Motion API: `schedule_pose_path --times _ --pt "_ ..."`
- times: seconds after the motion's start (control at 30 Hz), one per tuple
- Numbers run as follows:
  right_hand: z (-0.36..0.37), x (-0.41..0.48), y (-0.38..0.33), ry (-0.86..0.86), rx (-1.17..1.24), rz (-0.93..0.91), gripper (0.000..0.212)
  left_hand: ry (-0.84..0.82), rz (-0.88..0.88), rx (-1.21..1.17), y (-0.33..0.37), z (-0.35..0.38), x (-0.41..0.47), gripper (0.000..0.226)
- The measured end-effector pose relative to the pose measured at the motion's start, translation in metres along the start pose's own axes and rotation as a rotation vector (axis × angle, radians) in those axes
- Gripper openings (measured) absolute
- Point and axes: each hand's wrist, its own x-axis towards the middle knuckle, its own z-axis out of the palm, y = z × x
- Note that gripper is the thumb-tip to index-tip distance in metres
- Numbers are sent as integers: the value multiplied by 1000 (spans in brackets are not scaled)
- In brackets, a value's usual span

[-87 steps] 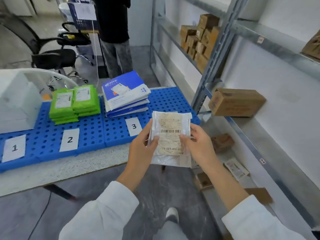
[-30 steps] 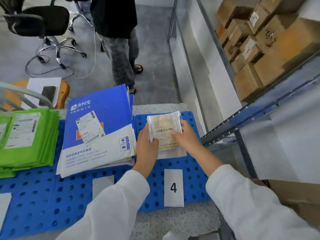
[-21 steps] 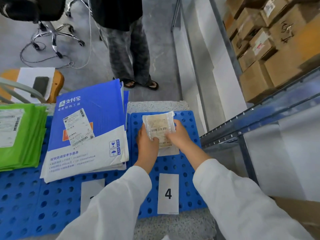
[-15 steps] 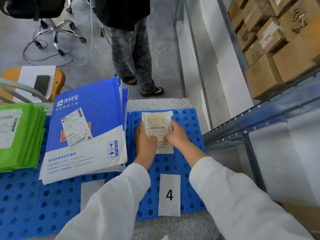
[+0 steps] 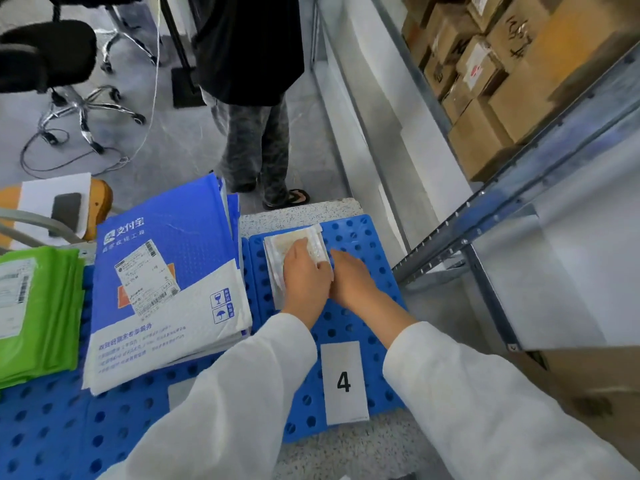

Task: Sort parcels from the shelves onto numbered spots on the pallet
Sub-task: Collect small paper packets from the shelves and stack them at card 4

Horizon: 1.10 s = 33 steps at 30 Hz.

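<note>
Blue plastic pallet (image 5: 360, 233) dotted with round holes; blue-and-white padded mailers (image 5: 180, 230); green plastic mailers (image 5: 52, 306); white card (image 5: 343, 358), black 4.

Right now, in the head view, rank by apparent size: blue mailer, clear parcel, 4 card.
1. blue mailer
2. clear parcel and 4 card: alike; card is nearer, parcel partly covered, so unranked.

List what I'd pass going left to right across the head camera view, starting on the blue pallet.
Green mailer stack → blue and white mailer stack → clear labelled parcel lying on spot 4 → cardboard boxes on the rack.
</note>
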Motion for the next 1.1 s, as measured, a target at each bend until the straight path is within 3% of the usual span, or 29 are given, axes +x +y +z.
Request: schedule_pose_path --times 0.13,0.33,0.5,0.63,0.73,0.77,0.83,1.1 --pt "-48 -27 10 -12 34 48 35 -90 204 203 24 -26 -8 39" --pt "-133 -78 4 26 -3 51 53 -181 683 472 88 -75 -36 47" --pt "-191 -150 -21 136 0 58 68 -250 837 662 124 -104 -78 56" --pt "-215 -229 -31 265 28 55 52 -208 985 684 149 -119 -132 50" --pt "-217 -304 -27 394 47 59 20 -191 1102 698 166 -126 -186 46" --pt "-214 -326 -25 416 46 82 20 -197 1131 704 170 -127 -202 47" --pt "-204 -369 -19 432 28 133 38 -210 1172 710 172 -127 -231 49" --pt "-166 -516 4 490 -6 396 77 -283 1456 748 168 -107 -362 55"
